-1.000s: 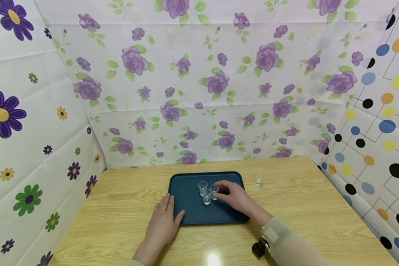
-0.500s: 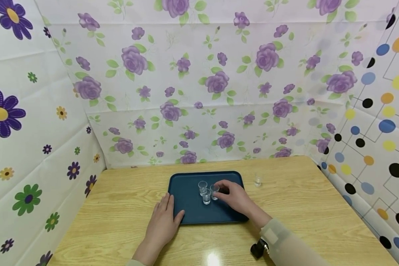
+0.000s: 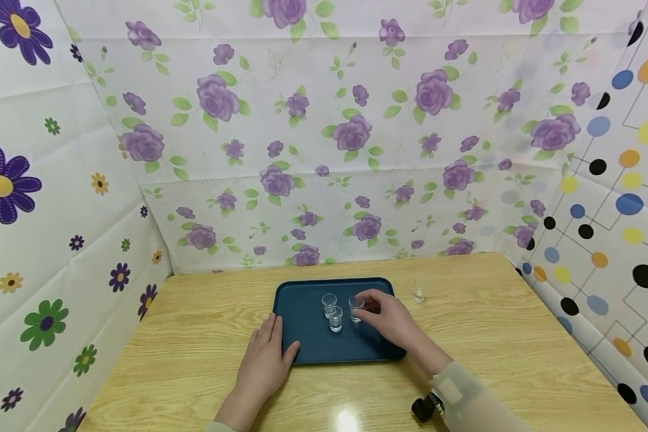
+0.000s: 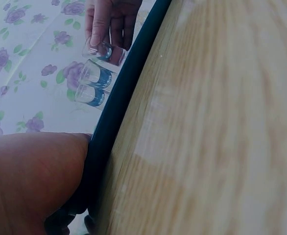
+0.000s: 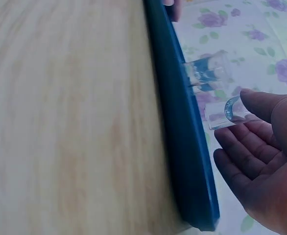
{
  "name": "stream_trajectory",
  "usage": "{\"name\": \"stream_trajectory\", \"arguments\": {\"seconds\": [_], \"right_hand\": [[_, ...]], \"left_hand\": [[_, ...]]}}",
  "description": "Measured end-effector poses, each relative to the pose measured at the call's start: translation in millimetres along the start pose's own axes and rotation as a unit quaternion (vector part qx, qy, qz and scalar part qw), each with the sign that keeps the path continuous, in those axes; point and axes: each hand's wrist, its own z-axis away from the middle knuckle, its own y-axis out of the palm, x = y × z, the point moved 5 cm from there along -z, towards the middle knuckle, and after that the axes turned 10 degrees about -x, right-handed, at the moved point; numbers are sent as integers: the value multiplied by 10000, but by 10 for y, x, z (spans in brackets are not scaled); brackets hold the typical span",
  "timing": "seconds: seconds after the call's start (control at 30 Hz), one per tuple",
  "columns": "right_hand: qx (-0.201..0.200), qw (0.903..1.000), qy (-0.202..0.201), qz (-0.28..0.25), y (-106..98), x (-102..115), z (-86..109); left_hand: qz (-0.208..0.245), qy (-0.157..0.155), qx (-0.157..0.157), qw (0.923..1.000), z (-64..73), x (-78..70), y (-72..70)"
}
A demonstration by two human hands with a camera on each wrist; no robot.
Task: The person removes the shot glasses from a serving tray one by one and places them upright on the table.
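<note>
The right hand (image 3: 387, 316) pinches a clear glass (image 3: 355, 311) by its sidewall, over the tray (image 3: 309, 349) between centre and right edge. Expect a light, rigid, slippery, breakable part; grip the wall gently. The left hand (image 3: 264, 361), fingers extended, rests at the tray's left edge.

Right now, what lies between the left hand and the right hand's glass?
In the head view, a rear glass and a nearer glass stand on the tray between the left hand and the held glass.
</note>
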Motion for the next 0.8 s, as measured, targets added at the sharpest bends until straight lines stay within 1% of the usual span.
{"name": "stream_trajectory", "arguments": {"seconds": [0.23, 0.4, 0.53, 0.8], "right_hand": [[-169, 9998, 60, 114, -118, -9, 4], [-260, 9995, 149, 70, -209, 11, 12], [-317, 9994, 136, 68, -284, 23, 24], [-302, 9994, 168, 6, -369, -13, 95]], "left_hand": [[22, -2, -9, 10000, 12, 10, 10], [15, 6, -33, 10000, 12, 14, 10], [13, 40, -87, 10000, 6, 11, -1], [-32, 44, -70, 10000, 0, 9, -5]]}}
